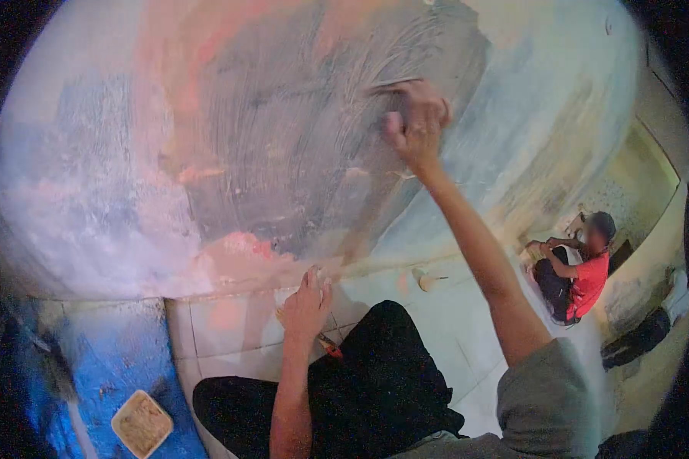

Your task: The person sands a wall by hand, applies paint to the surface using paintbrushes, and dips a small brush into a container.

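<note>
Up goes the right hand point(421, 130) at the grey patch point(283, 138) on the painted wall point(115, 206), fingers bent by a thin, dark-edged piece point(394, 86), too blurred to call a grip. Down low, the left hand point(306, 307) sits near the wall's foot, its hold unclear, a small reddish object point(330, 346) just below.

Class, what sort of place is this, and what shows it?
Probably an indoor room being refinished: a patchy grey-and-pink wall, a white tiled floor, and a square cream tub on a blue surface.
</note>
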Tool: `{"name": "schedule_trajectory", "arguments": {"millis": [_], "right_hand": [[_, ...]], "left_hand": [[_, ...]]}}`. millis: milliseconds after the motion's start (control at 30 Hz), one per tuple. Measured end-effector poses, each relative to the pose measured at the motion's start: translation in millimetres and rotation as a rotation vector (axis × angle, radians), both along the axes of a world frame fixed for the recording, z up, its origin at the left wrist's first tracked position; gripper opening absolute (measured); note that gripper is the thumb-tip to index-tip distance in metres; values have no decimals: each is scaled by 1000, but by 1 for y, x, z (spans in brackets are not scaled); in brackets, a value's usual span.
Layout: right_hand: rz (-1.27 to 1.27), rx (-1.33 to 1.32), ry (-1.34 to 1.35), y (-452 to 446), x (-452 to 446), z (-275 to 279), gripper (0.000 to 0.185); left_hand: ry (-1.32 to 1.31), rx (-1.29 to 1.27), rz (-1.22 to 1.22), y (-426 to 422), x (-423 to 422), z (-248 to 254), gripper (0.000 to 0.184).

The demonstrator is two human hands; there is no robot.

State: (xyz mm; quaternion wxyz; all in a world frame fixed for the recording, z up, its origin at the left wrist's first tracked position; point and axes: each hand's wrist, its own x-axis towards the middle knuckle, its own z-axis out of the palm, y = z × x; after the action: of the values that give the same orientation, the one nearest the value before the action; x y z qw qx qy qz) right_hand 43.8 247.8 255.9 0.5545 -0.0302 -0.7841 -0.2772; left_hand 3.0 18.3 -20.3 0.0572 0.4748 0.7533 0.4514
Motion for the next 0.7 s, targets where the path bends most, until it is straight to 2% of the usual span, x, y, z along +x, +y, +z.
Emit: {"name": "schedule_trajectory", "arguments": {"millis": [33,100,133,200,233,300,333,400,433,500,533,600,633,700], "right_hand": [[8,-7,-8,-4,-3,-16,49],[-85,-128,-372,-18,-9,-60,50],[-76,-130,-373,-17,-8,-65,50],[62,258,-455,-16,-3,-67,52],[68,259,-458,-19,-4,-66,52],[-149,-142,-76,-25,-2,-64,70],[-147,-142,-74,-26,-3,-76,70],[-131,190,-606,-32,-11,-103,74],[-124,190,-607,-30,-14,-98,74],[-413,306,-92,-25,-17,-87,75],[-404,308,-100,-35,-26,-96,75],[-37,-395,150,-58,-46,-124,74],[-40,-397,153,-57,-44,-124,74],[-60,108,-393,-54,-36,-127,74]], "left_hand": [[-18,11,-23,-3,0,3,44],[-31,18,-37,-8,-2,4,45],[-51,12,-53,-8,-1,6,45],[-76,10,-61,-7,-2,4,45],[-52,10,-63,-7,-3,2,46],[-33,11,-66,-6,-2,1,46],[-35,-21,-63,-7,-1,3,46],[-35,-52,-51,-7,-1,6,45],[-31,-24,-57,-7,0,7,45],[-40,-6,-58,-9,1,3,45],[-49,-16,-53,-7,0,1,46],[-55,-23,-50,-4,1,0,47],[-28,-46,-44,-4,1,1,48],[-1,-78,-43,-7,2,3,48]]}}
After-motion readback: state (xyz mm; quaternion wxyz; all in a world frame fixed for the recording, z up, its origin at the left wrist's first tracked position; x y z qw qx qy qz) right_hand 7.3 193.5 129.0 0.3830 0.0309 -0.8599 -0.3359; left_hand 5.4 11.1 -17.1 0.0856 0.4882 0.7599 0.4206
